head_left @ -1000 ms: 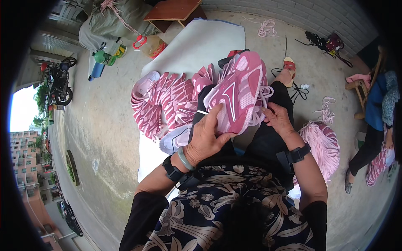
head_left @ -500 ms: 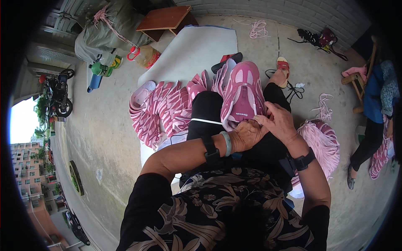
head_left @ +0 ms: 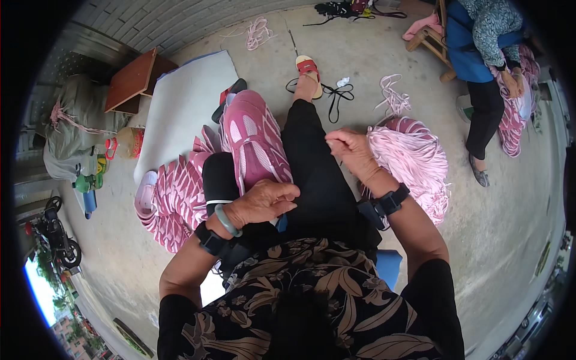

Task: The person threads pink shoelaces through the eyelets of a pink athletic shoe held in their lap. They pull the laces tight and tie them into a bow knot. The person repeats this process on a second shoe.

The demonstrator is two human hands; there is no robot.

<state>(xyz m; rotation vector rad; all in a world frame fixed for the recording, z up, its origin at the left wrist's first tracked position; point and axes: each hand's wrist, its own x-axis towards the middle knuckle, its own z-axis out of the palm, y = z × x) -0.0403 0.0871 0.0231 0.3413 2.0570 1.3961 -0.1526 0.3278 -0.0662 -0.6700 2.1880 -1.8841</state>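
A pink and white shoe upper [head_left: 257,135] lies on top of a stack across my left thigh. My left hand [head_left: 264,201], with a pale green bangle at its wrist, rests at the upper's near end. Its fingers are curled in, and what they hold, if anything, is hidden. Over my right thigh hovers my right hand [head_left: 354,155], thumb and fingers drawn together in a pinch; anything in it is too small to make out. Beside it is a large heap of pale pink laces [head_left: 408,162] with pink uppers at its edge.
A long row of pink uppers [head_left: 174,201] spreads left of my knee by a white sheet [head_left: 186,96]. Loose laces [head_left: 393,96] and a black cord [head_left: 339,99] lie on the floor. At the right a seated person [head_left: 480,78] handles pink uppers. A wooden table [head_left: 132,81] stands far left.
My hands, together at the upper's near end before, are now apart: the right has moved away to the right. The view has turned rightward, bringing more of the seated person into it.
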